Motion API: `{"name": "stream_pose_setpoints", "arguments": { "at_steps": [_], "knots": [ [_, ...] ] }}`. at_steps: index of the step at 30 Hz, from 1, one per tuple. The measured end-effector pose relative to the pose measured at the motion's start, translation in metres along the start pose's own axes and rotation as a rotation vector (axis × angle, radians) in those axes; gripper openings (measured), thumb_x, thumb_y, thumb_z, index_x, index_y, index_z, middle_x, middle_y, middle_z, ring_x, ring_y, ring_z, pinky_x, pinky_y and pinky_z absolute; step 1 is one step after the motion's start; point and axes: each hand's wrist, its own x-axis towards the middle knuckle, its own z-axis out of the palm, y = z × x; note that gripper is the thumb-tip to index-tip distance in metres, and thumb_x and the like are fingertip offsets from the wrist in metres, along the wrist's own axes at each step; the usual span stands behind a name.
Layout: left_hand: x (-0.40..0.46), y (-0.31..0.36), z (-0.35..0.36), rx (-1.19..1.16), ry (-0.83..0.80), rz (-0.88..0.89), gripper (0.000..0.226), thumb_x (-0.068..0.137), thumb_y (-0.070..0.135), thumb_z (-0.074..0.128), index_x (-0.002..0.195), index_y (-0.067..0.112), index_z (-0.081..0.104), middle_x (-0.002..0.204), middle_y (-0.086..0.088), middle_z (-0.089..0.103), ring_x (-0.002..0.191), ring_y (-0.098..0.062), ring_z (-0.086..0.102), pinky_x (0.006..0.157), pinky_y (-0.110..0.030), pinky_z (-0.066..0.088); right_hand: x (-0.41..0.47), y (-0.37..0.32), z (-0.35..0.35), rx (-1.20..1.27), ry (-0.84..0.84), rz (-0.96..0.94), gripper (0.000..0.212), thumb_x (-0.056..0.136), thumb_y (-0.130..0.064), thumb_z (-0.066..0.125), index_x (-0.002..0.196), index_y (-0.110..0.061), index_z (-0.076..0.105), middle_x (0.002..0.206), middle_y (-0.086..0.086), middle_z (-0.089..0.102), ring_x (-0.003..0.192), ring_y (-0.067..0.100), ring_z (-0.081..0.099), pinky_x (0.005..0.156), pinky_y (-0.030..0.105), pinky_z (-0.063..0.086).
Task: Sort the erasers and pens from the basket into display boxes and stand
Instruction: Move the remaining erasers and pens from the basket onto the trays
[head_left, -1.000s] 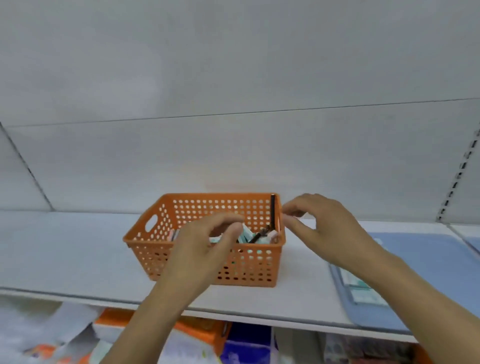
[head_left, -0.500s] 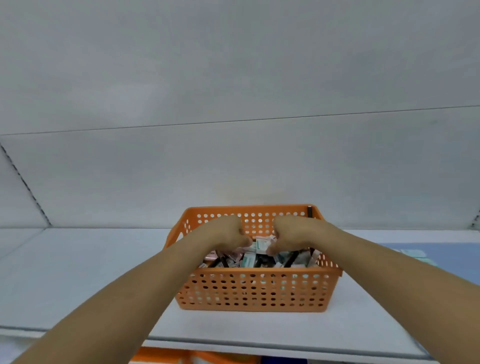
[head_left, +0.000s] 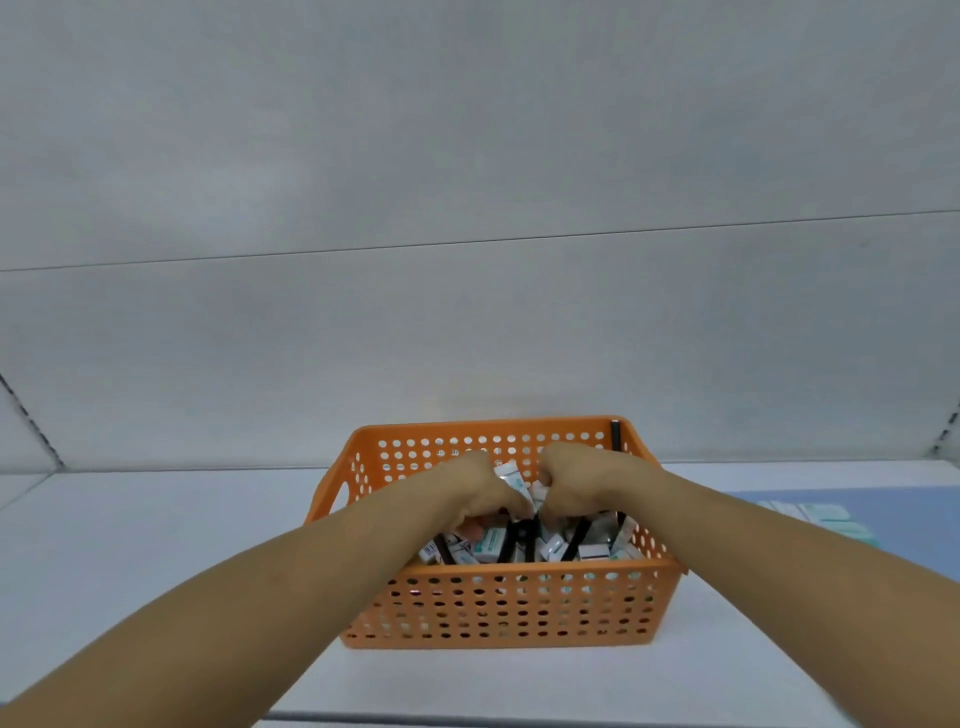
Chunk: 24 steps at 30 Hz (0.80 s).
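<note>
Seemingly erasers (head_left: 511, 480) — between both hands.

Fingertips of hands (head_left: 540, 486) hidden in basket (head_left: 498, 605).

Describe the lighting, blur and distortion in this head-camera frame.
Head view: soft, even light with no glare; a faint shadow under the orange basket. Wide-angle bending curves the shelf edge. Left hand, right hand and erasers are slightly soft.
</note>
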Motion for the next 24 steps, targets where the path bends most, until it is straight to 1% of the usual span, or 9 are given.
{"name": "stream_pose_setpoints", "arguments": {
  "at_steps": [4, 6, 8, 10, 12, 14, 16, 19, 24],
  "knots": [
    [-0.005, 0.003, -0.004, -0.031, 0.008, 0.074, 0.025, 0.086, 0.014, 0.072, 0.101, -0.002, 0.059, 0.079, -0.014, 0.067, 0.059, -0.020, 0.063, 0.071, -0.037, 0.061, -0.004, -0.006, 0.000, 0.034, 0.061, -0.049, 0.023, 0.085, -0.011, 0.062, 0.072, -0.016, 0.043, 0.074, 0.003, 0.050, 0.063, 0.016, 0.047, 0.052, 0.024, 0.038],
    [-0.013, 0.005, -0.011, 0.040, 0.054, 0.152, 0.017, 0.088, 0.013, 0.069, 0.097, 0.004, 0.057, 0.088, -0.013, 0.069, 0.070, -0.022, 0.069, 0.075, -0.036, 0.061, -0.008, -0.003, -0.004, 0.077, 0.121, -0.074, 0.009, 0.084, -0.009, 0.061, 0.091, -0.008, 0.056, 0.085, 0.005, 0.055, 0.068, 0.017, 0.049, 0.054, 0.024, 0.039],
    [-0.022, 0.004, -0.021, 0.001, 0.119, 0.225, 0.019, 0.088, 0.012, 0.068, 0.104, 0.006, 0.059, 0.094, -0.010, 0.070, 0.081, -0.022, 0.071, 0.078, -0.036, 0.060, -0.013, 0.005, -0.011, 0.165, 0.204, -0.115, 0.027, 0.083, -0.013, 0.063, 0.109, -0.012, 0.057, 0.099, 0.000, 0.054, 0.080, 0.015, 0.054, 0.059, 0.023, 0.041],
    [-0.034, 0.002, -0.027, -0.195, 0.137, 0.255, 0.020, 0.089, 0.010, 0.067, 0.107, 0.008, 0.060, 0.096, -0.010, 0.070, 0.081, -0.021, 0.070, 0.077, -0.033, 0.060, -0.023, 0.012, -0.018, 0.329, 0.285, -0.181, 0.031, 0.082, -0.015, 0.065, 0.112, -0.019, 0.059, 0.105, -0.004, 0.060, 0.088, 0.013, 0.060, 0.068, 0.027, 0.049],
    [-0.047, 0.003, -0.026, -0.412, 0.148, 0.294, 0.021, 0.089, 0.008, 0.066, 0.110, 0.005, 0.062, 0.095, -0.010, 0.071, 0.073, -0.016, 0.068, 0.075, -0.030, 0.060, -0.038, 0.018, -0.022, 0.598, 0.326, -0.220, 0.029, 0.085, -0.013, 0.066, 0.114, -0.018, 0.063, 0.104, -0.002, 0.068, 0.090, 0.014, 0.066, 0.080, 0.030, 0.055],
    [-0.059, 0.008, -0.020, -0.595, 0.156, 0.351, 0.021, 0.091, 0.008, 0.064, 0.110, 0.002, 0.062, 0.091, -0.012, 0.070, 0.070, -0.015, 0.066, 0.071, -0.030, 0.059, -0.054, 0.024, -0.022, 0.843, 0.332, -0.239, 0.023, 0.088, -0.013, 0.063, 0.111, -0.018, 0.066, 0.099, 0.000, 0.071, 0.089, 0.015, 0.069, 0.081, 0.031, 0.057],
    [-0.073, 0.018, -0.012, -0.750, 0.146, 0.391, 0.018, 0.092, 0.009, 0.062, 0.109, 0.002, 0.063, 0.092, -0.014, 0.068, 0.070, -0.015, 0.065, 0.064, -0.028, 0.059, -0.067, 0.034, -0.021, 1.013, 0.315, -0.251, 0.020, 0.091, -0.014, 0.060, 0.110, -0.016, 0.067, 0.095, 0.003, 0.072, 0.082, 0.017, 0.069, 0.071, 0.034, 0.057],
    [-0.093, 0.038, 0.006, -0.921, 0.106, 0.428, 0.016, 0.093, 0.008, 0.059, 0.108, 0.004, 0.063, 0.092, -0.013, 0.068, 0.069, -0.016, 0.065, 0.056, -0.027, 0.056, -0.089, 0.057, -0.023, 1.209, 0.263, -0.293, 0.021, 0.097, -0.012, 0.052, 0.114, -0.011, 0.064, 0.086, 0.007, 0.067, 0.069, 0.018, 0.062, 0.048, 0.027, 0.048],
    [-0.118, 0.078, 0.047, -1.160, -0.028, 0.493, 0.011, 0.093, 0.003, 0.052, 0.097, 0.003, 0.063, 0.076, -0.012, 0.067, 0.062, -0.018, 0.064, 0.050, -0.027, 0.056, -0.130, 0.118, -0.031, 1.425, 0.262, -0.264, 0.012, 0.095, -0.019, 0.052, 0.103, -0.013, 0.059, 0.078, 0.007, 0.061, 0.058, 0.015, 0.052, 0.039, 0.020, 0.029]
  ]
}}
